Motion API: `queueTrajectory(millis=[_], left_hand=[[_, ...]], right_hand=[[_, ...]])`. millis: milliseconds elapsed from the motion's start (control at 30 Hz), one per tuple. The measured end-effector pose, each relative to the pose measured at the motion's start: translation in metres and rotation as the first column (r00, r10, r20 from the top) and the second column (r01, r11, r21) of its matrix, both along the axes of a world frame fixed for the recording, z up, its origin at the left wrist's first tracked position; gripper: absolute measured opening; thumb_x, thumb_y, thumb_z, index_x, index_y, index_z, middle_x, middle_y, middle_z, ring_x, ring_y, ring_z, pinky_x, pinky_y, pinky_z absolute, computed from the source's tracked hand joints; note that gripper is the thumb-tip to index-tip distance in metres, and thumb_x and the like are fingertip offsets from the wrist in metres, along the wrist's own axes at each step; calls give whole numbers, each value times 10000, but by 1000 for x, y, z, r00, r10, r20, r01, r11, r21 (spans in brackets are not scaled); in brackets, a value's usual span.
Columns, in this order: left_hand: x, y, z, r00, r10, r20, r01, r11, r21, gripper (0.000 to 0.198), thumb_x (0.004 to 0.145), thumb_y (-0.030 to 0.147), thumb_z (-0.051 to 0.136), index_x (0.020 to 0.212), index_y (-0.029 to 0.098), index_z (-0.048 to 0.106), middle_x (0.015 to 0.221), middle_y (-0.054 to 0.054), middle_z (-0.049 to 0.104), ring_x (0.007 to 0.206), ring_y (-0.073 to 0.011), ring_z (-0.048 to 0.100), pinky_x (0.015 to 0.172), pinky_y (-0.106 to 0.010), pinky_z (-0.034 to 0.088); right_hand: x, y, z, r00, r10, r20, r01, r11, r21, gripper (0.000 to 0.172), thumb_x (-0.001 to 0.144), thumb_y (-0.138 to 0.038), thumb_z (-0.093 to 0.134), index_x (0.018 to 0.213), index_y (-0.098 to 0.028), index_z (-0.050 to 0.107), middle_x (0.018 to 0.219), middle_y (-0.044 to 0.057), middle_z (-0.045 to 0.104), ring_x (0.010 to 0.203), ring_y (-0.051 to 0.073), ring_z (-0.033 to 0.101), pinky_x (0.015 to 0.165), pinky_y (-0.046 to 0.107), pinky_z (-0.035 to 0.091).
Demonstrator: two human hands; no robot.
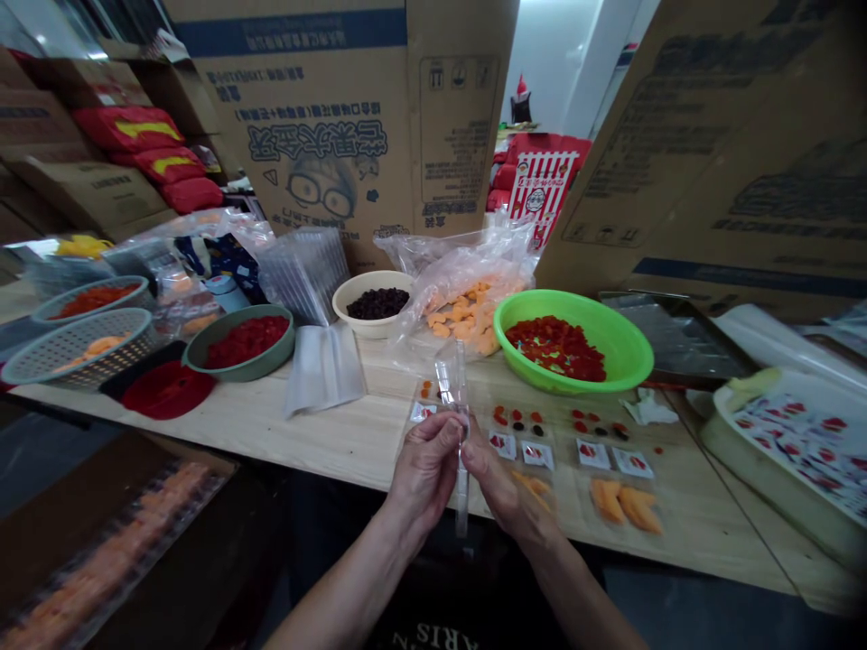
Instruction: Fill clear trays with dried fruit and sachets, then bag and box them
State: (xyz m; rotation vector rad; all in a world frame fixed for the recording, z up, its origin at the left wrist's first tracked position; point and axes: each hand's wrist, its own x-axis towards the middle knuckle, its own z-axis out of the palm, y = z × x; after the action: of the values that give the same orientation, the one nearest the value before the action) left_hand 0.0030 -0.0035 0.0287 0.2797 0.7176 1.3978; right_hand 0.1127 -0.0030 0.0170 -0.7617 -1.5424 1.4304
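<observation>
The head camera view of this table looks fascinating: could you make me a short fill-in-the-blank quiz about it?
The left hand and right hand hold a clear strip over the wooden ____.
The orange pieces lie in a clear plastic ____.
The basin right of them is ____.

Missing words: table, bag, green.

The hands (426, 469) are at the surface's (223, 433) near edge before small packets (592, 454); behind these, a basin (573, 343) sits right of a bowl (372, 302), a plastic bag (474, 271) between them, cardboard boxes (339, 117) beyond.

Food packing room — stacked cartons (318, 117), wooden table (271, 442), sweets-filled bowls (575, 302)
</observation>
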Motion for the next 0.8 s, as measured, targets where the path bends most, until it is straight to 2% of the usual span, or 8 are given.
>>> queueTrajectory(millis=[133,233,367,467,533,600,667,800], left_hand=[[-2,0,0,1000,3,-8,-3,1000,-17,366,440,281,984,686,141,753,686,-14,705,629,-99,613,680,-215,509],[-2,0,1,1000,-6,-25,5,1000,-26,358,433,270,983,679,142,756,677,-10,695,623,-91,594,673,-208,494],[-8,-1,0,986,-37,-165,44,998,39,306,548,315,940,731,148,760,691,1,662,630,-83,558,667,-202,464],[-22,-2,1,932,-76,-355,140,978,157,235,659,304,880,723,128,737,763,-15,644,727,-109,570,728,-210,456],[-32,-2,1,898,-157,-411,249,952,180,215,716,299,844,746,123,723,787,-19,628,756,-115,562,750,-214,448],[-39,-2,-1,881,-256,-398,340,928,154,216,766,314,812,827,126,725,803,-23,627,750,-112,555,754,-218,445],[-40,-3,-4,889,-310,-338,371,919,132,232,795,324,792,903,131,723,833,-32,640,757,-114,568,769,-224,453],[-31,-3,-13,941,-295,-166,317,940,129,281,743,307,842,934,137,725,845,-36,667,745,-106,596,769,-216,474]], right_hand=[[0,0,1,998,6,68,-8,1000,26,789,943,-682,394,1600,-306,173,1626,35,280,1506,248,222,1250,478,141],[1,2,-1,996,31,86,-33,999,30,799,939,-700,360,1602,-298,170,1606,42,323,1494,247,257,1241,460,200],[3,7,-5,989,9,148,-16,999,44,797,956,-652,371,1611,-269,127,1596,65,340,1501,251,237,1228,468,238],[4,9,-9,965,-53,255,26,994,107,769,967,-587,414,1608,-271,133,1614,60,306,1514,266,187,1222,527,216],[5,8,-13,950,-76,304,35,990,137,757,967,-541,458,1605,-280,146,1644,47,231,1522,268,149,1227,543,175],[7,6,-16,944,-68,322,26,991,134,764,967,-509,483,1606,-285,128,1667,35,137,1530,256,112,1236,527,139],[8,5,-17,950,-53,308,18,993,115,763,975,-516,463,1608,-281,107,1673,28,94,1533,240,95,1242,505,133],[9,3,-8,966,-46,255,30,997,69,696,1001,-565,347,1605,-284,146,1652,27,202,1528,219,134,1238,489,177]])
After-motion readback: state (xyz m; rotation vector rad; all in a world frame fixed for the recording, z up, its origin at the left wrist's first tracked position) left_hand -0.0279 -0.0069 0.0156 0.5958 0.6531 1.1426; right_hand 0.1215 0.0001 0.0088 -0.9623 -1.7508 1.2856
